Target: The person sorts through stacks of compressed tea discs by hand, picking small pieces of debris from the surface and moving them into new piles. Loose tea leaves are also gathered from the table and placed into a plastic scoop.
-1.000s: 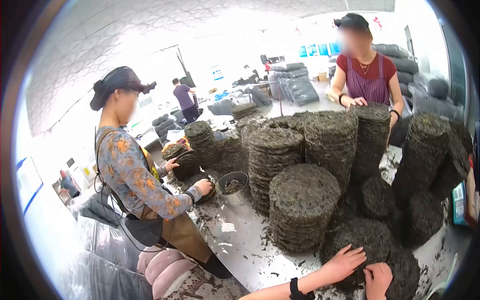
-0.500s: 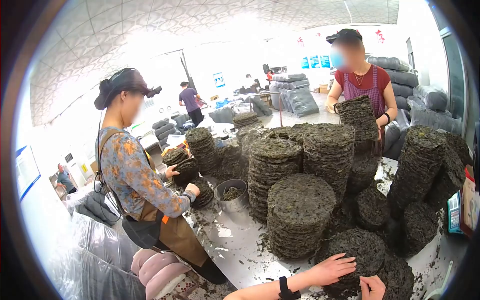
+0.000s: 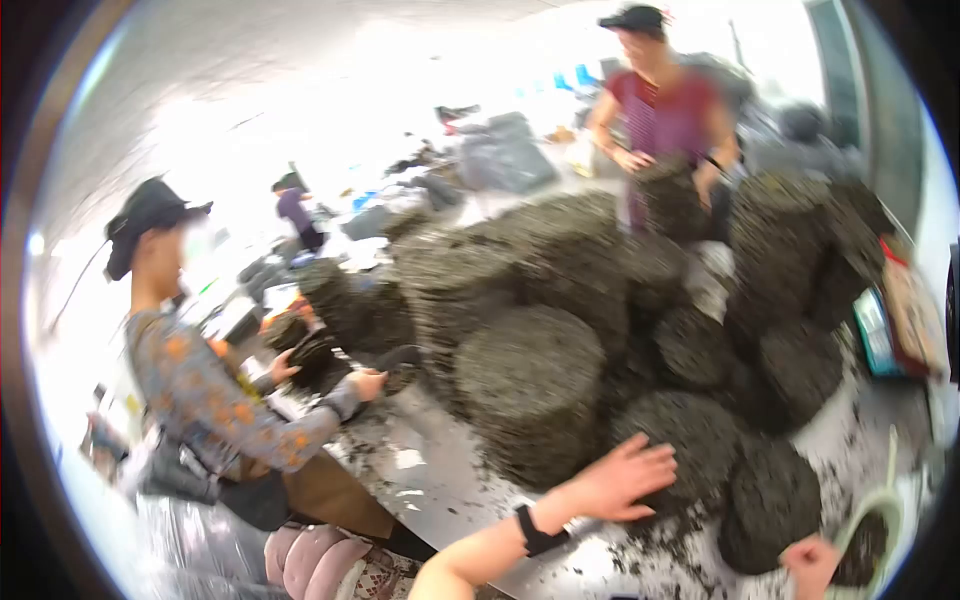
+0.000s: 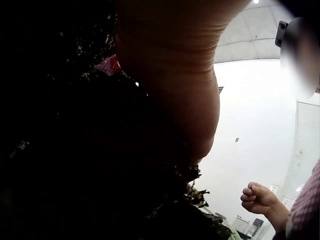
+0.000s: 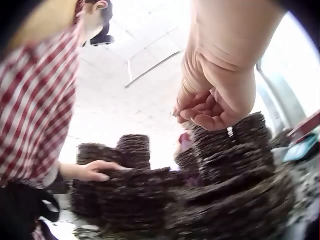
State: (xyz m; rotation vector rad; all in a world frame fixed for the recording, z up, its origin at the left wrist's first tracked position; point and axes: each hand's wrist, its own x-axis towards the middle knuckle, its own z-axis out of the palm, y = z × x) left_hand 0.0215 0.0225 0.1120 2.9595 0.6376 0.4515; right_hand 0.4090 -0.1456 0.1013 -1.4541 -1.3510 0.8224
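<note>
My left hand (image 3: 625, 480) rests with straight fingers on a round stack of dried seaweed sheets (image 3: 690, 440). In the left wrist view, the dark seaweed fills much of the picture beside that hand. My right hand (image 3: 810, 565) is off to the right, near a second round seaweed stack (image 3: 770, 505) and a pale green container (image 3: 895, 510) with dark scraps inside. The left wrist view catches the right hand (image 4: 257, 197) as a fist, raised off the seaweed. Its fingers curl inward in the right wrist view, with nothing visible in them.
A tall seaweed stack (image 3: 530, 390) stands left of my hand, with several more behind. Red and teal packages (image 3: 900, 310) stand at the right edge. One person (image 3: 220, 400) works at the left, another (image 3: 660, 120) across the table. Loose scraps (image 3: 665, 545) litter the metal tabletop.
My right hand has moved away from beside the left hand, to the right toward the green container. The left hand stays on the stack. The head view has swung rightward and blurred.
</note>
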